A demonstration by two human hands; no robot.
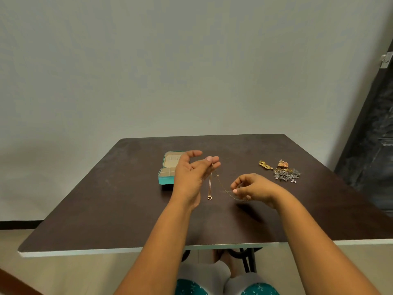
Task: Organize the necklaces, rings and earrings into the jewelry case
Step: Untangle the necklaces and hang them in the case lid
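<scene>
A thin gold necklace (221,184) with a small ring pendant (209,197) hangs between my two hands above the dark table (119,209). My left hand (191,177) is raised, pinching the chain near its top between thumb and fingers. My right hand (253,188) pinches the other end of the chain lower down, close to the table. Behind my left hand stands the open teal jewelry case (164,177), partly hidden, with beige compartments inside. A heap of gold and silver earrings and rings (284,171) lies at the right.
A single gold earring (264,165) lies just left of the heap. The table's white front edge (85,251) runs near my knees. A grey wall stands behind the table, and a dark door frame (374,124) rises at the right.
</scene>
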